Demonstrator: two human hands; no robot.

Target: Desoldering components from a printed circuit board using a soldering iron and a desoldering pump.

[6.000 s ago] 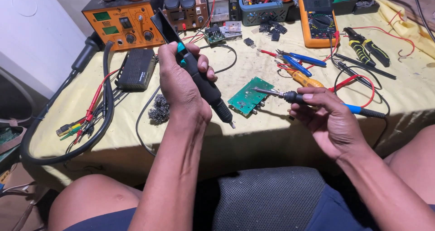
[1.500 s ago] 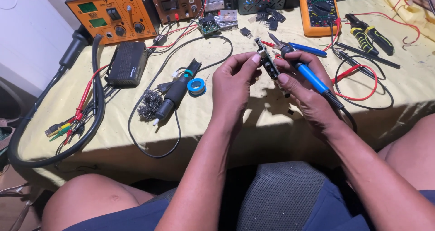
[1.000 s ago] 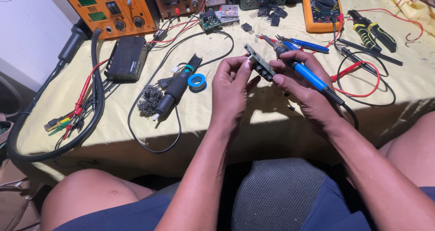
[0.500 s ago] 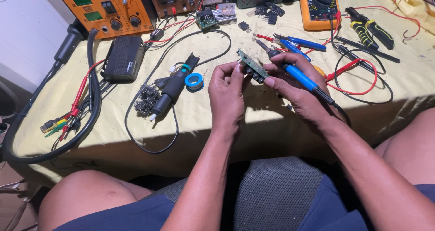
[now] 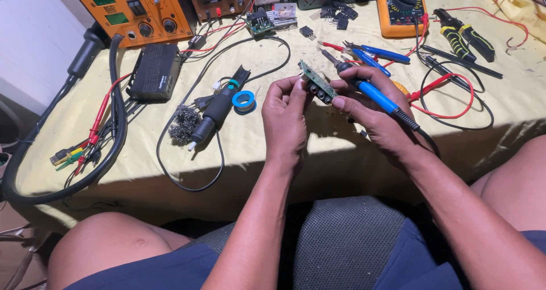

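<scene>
Raised off the table since earlier, the green circuit board (image 5: 317,84) sits pinched between left hand (image 5: 286,112) and right hand (image 5: 368,105) fingers.

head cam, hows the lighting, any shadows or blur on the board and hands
Head view: bright light falls on the table top, with a hard shadow line along its front edge; both hands cast dark shadows on the cloth; the board, left hand and right hand look sharp, without visible motion blur; lap and chair are dim.
</scene>
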